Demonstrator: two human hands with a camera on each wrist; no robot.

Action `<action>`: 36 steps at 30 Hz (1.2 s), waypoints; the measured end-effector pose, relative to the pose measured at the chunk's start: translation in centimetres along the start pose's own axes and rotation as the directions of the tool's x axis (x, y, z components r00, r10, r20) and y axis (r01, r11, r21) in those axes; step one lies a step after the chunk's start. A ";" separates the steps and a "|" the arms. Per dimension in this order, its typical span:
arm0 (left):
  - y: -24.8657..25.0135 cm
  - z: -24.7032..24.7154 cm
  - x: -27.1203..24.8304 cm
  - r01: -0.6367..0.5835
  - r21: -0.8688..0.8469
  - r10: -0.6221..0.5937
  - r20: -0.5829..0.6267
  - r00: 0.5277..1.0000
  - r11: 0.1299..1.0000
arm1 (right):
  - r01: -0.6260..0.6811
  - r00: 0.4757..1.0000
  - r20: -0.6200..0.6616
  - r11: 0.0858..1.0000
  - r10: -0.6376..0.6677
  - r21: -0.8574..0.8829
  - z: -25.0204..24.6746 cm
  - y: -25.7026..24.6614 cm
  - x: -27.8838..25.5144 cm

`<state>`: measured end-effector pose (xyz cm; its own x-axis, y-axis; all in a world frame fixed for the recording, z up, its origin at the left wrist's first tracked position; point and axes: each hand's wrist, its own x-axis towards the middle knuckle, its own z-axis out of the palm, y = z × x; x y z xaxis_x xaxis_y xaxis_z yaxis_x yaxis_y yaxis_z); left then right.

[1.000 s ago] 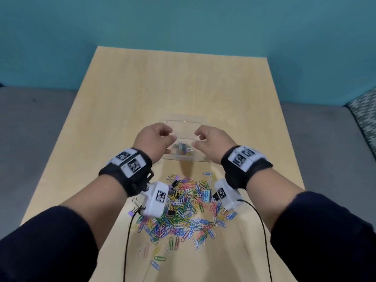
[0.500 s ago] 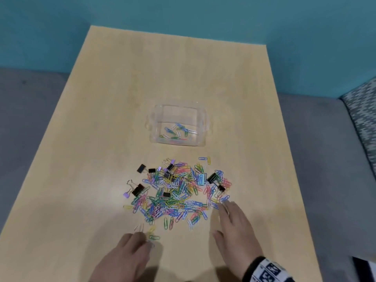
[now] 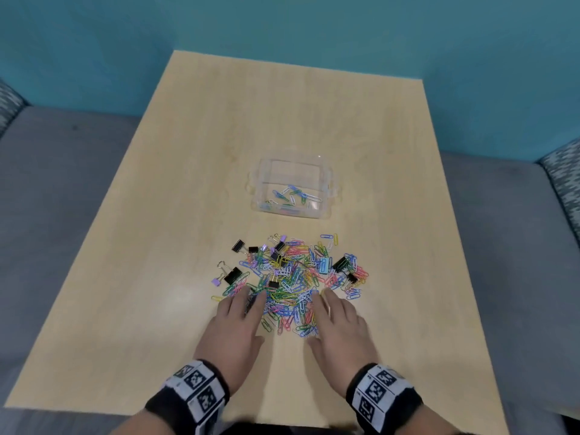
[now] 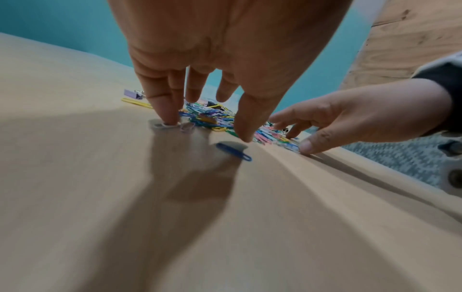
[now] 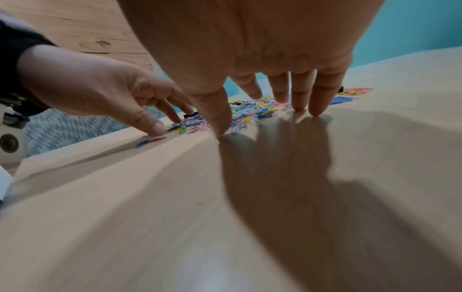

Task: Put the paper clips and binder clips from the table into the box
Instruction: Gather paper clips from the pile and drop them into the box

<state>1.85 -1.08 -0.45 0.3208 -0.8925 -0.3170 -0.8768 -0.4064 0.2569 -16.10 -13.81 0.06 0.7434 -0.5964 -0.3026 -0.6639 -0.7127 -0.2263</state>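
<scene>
A heap of coloured paper clips [image 3: 295,281] mixed with black binder clips [image 3: 233,275] lies on the wooden table [image 3: 282,120]. Beyond it stands a clear plastic box [image 3: 326,211] holding a few clips. My left hand [image 3: 238,321] lies flat on the heap's near left edge, fingers straight, fingertips [image 4: 170,118] touching clips. My right hand [image 3: 339,321] lies flat on the near right edge, its fingertips [image 5: 316,110] on the tabletop. A blue clip [image 4: 233,151] lies loose under the left thumb. Neither hand holds anything.
Bare tabletop spreads to the left, right and far side of the box. A grey seat [image 3: 56,189] with patterned cushions [image 3: 561,171] surrounds the table below a teal wall [image 3: 282,26]. A purple binder clip [image 3: 216,281] sits at the heap's left rim.
Both hands left the box, dropped to the table's near edge, and have now slid forward onto the near side of the heap, one at each side.
</scene>
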 end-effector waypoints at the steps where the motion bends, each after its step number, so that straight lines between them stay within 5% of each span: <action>1: 0.2 0.0 0.5 0.002 0.007 -0.002 0.000 1.000 1.000 | 0.014 1.000 0.005 1.000 -0.014 -0.005 0.1 -0.2 0.6; 9: 1.5 0.2 3.6 0.015 0.135 -0.013 -0.013 1.000 0.991 | 0.104 0.994 0.016 0.994 -0.104 -0.019 0.1 -2.5 4.8; 16: 1.5 -0.6 2.8 -0.115 0.187 0.122 -0.030 0.992 0.976 | 0.253 0.966 0.066 0.967 -0.250 -0.042 -1.0 -1.9 4.3; 25: 1.1 -1.3 3.1 -0.229 0.241 0.234 0.009 0.972 0.943 | 0.250 0.961 0.134 0.967 -0.242 -0.042 -1.7 -1.6 4.8; 36: 0.2 -1.5 4.5 -0.167 0.025 0.167 -0.013 0.986 0.986 | 0.215 0.951 0.219 0.976 -0.218 0.035 -2.5 -0.3 5.7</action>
<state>3.67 -5.47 -0.41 0.1745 -0.9504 -0.2575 -0.9267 -0.2470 0.2834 -11.47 -17.95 0.70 0.8341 -0.3313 -0.4410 -0.4906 -0.8110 -0.3186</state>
